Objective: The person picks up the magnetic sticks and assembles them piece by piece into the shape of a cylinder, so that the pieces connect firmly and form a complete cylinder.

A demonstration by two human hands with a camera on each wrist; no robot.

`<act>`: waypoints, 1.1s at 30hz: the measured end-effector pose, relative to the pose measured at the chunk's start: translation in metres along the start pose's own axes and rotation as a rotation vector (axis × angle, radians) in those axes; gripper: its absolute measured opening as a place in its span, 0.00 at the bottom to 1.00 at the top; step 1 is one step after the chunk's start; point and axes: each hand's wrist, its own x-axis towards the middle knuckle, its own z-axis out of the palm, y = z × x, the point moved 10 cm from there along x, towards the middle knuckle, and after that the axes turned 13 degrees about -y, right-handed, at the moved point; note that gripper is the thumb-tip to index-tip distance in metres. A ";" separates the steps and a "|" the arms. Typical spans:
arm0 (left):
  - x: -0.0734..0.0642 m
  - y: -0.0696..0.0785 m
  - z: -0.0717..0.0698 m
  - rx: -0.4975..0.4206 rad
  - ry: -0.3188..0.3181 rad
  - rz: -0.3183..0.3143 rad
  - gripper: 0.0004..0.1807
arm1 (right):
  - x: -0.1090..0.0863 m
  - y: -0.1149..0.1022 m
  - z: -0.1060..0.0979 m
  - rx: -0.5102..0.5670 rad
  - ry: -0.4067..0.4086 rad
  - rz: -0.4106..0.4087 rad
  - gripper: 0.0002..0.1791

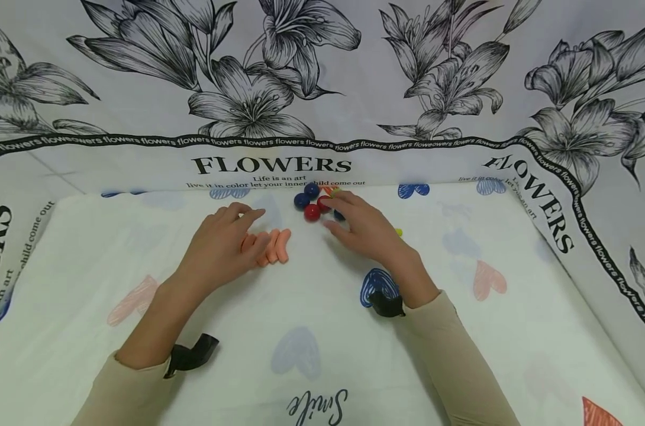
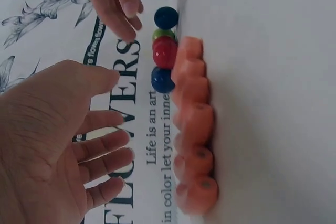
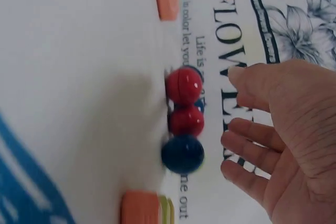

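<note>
Head view: the left hand (image 1: 221, 245) lies spread, holding nothing, over orange sausages (image 1: 273, 245) at centre frame; the right hand (image 1: 362, 228), fingers loose and empty, touches the balls (image 1: 312, 212) just above centre.

Left wrist view: open palm (image 2: 47, 145) at lower left, sausages (image 2: 194, 129) stacked at centre.

Right wrist view: relaxed fingers (image 3: 247, 132) beside red and blue balls (image 3: 184, 121), mid-frame.

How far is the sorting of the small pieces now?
Done: the orange sticks lie side by side in a row, left hand open above them. In hand: the right hand reaches, open, for the red and blue balls. Left: the balls remain clustered, ungripped.
</note>
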 end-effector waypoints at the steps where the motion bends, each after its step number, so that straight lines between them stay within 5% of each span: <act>1: 0.003 0.001 0.001 -0.011 -0.010 -0.011 0.25 | 0.002 -0.004 0.000 -0.010 0.018 -0.004 0.27; 7: 0.017 0.005 0.006 -0.071 -0.082 -0.107 0.24 | 0.013 -0.018 0.004 -0.034 0.105 0.001 0.22; 13: 0.021 0.013 0.022 -0.123 -0.143 -0.142 0.26 | 0.019 -0.022 0.014 -0.052 0.101 -0.018 0.21; 25: 0.019 0.014 0.044 -0.002 -0.109 -0.154 0.13 | 0.029 -0.019 0.026 -0.062 0.059 -0.017 0.24; 33: 0.020 0.022 0.039 -0.001 -0.044 -0.099 0.20 | 0.029 -0.014 0.026 -0.061 0.044 0.011 0.22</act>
